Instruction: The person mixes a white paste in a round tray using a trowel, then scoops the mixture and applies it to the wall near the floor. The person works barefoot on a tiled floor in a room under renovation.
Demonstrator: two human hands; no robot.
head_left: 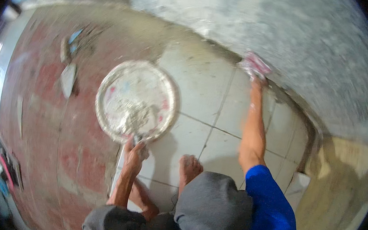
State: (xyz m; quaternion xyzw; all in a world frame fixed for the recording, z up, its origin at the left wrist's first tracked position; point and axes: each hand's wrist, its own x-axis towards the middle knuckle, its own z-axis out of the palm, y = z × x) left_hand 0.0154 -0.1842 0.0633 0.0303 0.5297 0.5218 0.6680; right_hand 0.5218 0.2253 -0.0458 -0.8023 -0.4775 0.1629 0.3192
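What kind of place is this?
Probably a room being built or fixed up: there's a trowel lying on a worn reddish floor, a round tray with pale, lumpy mix, and a patchy grey wall.

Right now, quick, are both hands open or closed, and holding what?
Left hand: closed on a tool handle at the round tray's near rim.
Right hand: closed on a crumpled pink and white wad by the wall.

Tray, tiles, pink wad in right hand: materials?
Tray: plastic or metal, can't tell; pale smears mask its finish.
Tiles: likely glazed ceramic; pale, smooth-looking squares with straight dark joints.
Wad: thin plastic film or cloth; crumpled, with whitish patches, but blur leaves it open.
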